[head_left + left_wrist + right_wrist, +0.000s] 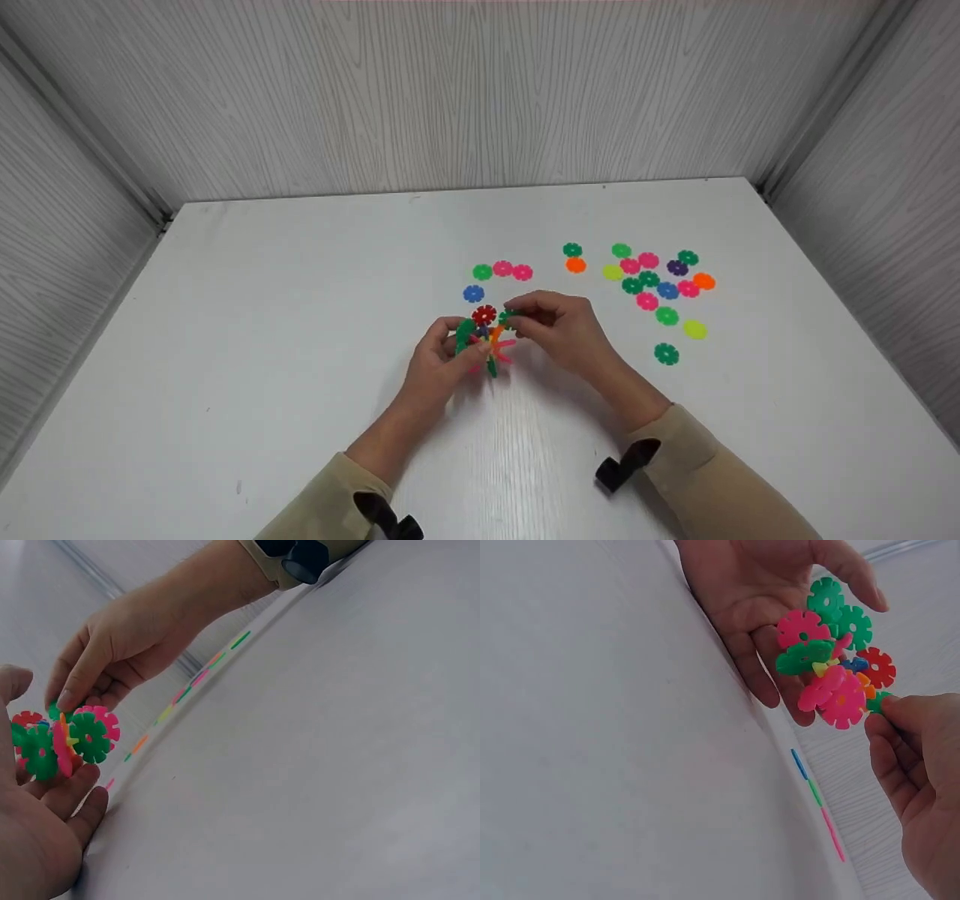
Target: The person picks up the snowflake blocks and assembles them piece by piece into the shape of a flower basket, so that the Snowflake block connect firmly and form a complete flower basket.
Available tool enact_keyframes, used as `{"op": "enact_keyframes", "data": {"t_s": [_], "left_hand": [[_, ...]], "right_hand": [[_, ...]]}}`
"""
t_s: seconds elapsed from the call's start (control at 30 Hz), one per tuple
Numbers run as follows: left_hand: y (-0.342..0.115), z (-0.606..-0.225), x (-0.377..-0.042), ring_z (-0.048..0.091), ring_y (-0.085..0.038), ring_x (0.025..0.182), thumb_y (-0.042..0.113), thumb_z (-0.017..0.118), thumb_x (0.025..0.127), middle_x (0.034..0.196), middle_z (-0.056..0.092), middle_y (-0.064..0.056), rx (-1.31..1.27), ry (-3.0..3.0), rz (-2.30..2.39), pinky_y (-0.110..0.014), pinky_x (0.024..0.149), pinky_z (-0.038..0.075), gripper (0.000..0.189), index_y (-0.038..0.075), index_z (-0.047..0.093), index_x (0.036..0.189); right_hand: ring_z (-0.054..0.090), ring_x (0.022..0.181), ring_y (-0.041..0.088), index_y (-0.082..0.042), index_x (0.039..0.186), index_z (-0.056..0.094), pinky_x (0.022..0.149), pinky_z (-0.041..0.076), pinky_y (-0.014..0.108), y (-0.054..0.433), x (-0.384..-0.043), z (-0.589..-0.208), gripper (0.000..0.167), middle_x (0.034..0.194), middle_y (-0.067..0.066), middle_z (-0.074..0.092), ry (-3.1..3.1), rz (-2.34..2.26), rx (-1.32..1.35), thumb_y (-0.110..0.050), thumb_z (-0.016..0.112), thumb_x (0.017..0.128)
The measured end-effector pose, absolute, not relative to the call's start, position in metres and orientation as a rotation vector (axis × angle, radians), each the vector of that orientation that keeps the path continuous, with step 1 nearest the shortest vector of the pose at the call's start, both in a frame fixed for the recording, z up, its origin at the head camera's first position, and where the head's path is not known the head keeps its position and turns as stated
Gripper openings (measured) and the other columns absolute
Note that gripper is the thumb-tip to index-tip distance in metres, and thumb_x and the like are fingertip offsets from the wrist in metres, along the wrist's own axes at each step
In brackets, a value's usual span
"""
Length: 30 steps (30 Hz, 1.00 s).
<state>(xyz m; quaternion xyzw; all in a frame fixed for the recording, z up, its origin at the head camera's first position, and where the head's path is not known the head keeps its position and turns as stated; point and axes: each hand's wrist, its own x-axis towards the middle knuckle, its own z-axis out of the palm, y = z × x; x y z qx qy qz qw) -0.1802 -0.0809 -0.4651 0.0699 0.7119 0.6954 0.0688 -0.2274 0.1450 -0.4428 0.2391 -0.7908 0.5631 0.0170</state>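
Observation:
My left hand (436, 367) holds a cluster of interlocking notched plastic discs (844, 701), pink, green, red, blue, yellow and orange, slotted together at angles. In the right wrist view its fingers lie behind and under the cluster. Between thumb and forefinger, my right hand (566, 334) pinches a green disc (879, 700) at the cluster's edge, beside an orange disc (869, 690). A red disc (484, 315) sticks out on the far side. Fingers partly hide how the green disc meets the orange one.
Loose discs lie flat on the white table (300, 315). A blue disc (473, 293), a green disc (482, 272) and two pink ones are just beyond the hands. Several more, including a purple disc (677, 268), spread out to the right. Panelled walls (465, 97) stand behind and at both sides.

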Motion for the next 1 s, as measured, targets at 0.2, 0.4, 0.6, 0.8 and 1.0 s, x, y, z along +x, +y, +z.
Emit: {"op": "enact_keyframes", "data": {"t_s": [0.2, 0.4, 0.6, 0.8, 1.0], "left_hand": [[-0.081, -0.4645, -0.1807, 0.051, -0.022, 0.138, 0.032, 0.084, 0.093, 0.143, 0.059, 0.0, 0.097, 2.279, 1.98, -0.041, 0.109, 0.052, 0.059, 0.021, 0.053, 0.142], [-0.081, -0.465, -0.181, 0.05, -0.025, 0.141, 0.029, 0.083, 0.094, 0.143, 0.06, -0.001, 0.075, 2.341, 1.938, -0.043, 0.112, 0.05, 0.055, 0.019, 0.059, 0.143], [-0.0792, -0.4643, -0.1796, 0.054, -0.023, 0.134, 0.025, 0.085, 0.092, 0.135, 0.065, -0.001, 0.057, 2.349, 1.965, -0.04, 0.107, 0.054, 0.049, 0.016, 0.063, 0.136], [-0.077, -0.4633, -0.1788, 0.055, -0.024, 0.133, 0.022, 0.086, 0.091, 0.133, 0.065, -0.002, 0.03, 2.347, 1.963, -0.039, 0.106, 0.054, 0.048, 0.015, 0.064, 0.133], [-0.0787, -0.4625, -0.1809, 0.055, -0.024, 0.133, 0.025, 0.082, 0.093, 0.136, 0.065, -0.002, 0.045, 2.308, 1.944, -0.041, 0.109, 0.053, 0.048, 0.016, 0.062, 0.136]], "right_hand": [[0.074, 0.092, 0.016, -0.013, 0.122, 0.078, 0.085, 0.063, 0.032, 0.1425, -0.2259, -0.4402, 0.025, 0.109, -0.004, 0.078, -2.498, 1.668, 0.797, -0.013, 0.08, 0.097], [0.067, 0.081, 0.016, -0.016, 0.11, 0.082, 0.073, 0.058, 0.026, 0.1392, -0.2237, -0.4389, 0.016, 0.098, -0.008, 0.078, -2.49, 1.58, 0.79, -0.017, 0.083, 0.095], [0.061, 0.075, 0.02, -0.018, 0.107, 0.085, 0.064, 0.051, 0.021, 0.1384, -0.2216, -0.4398, 0.014, 0.093, -0.008, 0.078, -2.481, 1.6, 0.767, -0.018, 0.085, 0.093], [0.061, 0.072, 0.021, -0.015, 0.107, 0.085, 0.063, 0.051, 0.021, 0.1385, -0.2196, -0.4402, 0.013, 0.092, -0.005, 0.078, -2.489, 1.681, 0.795, -0.015, 0.083, 0.094], [0.063, 0.076, 0.022, -0.013, 0.112, 0.084, 0.065, 0.052, 0.021, 0.1408, -0.2238, -0.4419, 0.016, 0.097, -0.004, 0.079, -2.494, 1.693, 0.802, -0.016, 0.081, 0.096]]}}
